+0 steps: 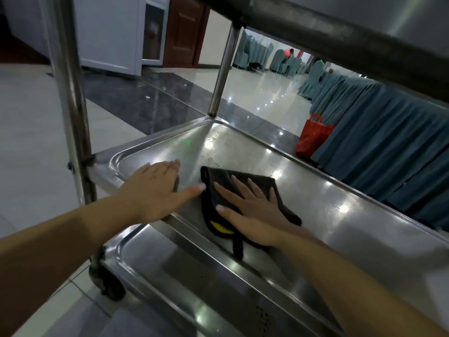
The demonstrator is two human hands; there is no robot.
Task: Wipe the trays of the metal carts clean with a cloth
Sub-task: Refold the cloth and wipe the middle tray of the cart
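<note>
A dark cloth point(223, 181) with a yellow patch lies flat on the middle steel tray point(315, 188) of a metal cart. My right hand point(250, 210) presses on the cloth with fingers spread. To its left, my left hand point(155, 190) rests flat on the bare tray near its front rim, fingers apart, thumb close to the cloth's edge. A smeared spot point(213, 152) shows on the tray just beyond the cloth. A lower tray point(184, 276) sits beneath, and the upper tray's underside point(340, 32) crosses overhead.
Cart posts rise at the left point(73, 105) and at the far corner point(223, 69). A caster wheel point(107, 280) sits on the tiled floor. A red bag point(313, 137) and teal table skirting point(388, 142) stand to the right. A white cabinet point(114, 32) is behind.
</note>
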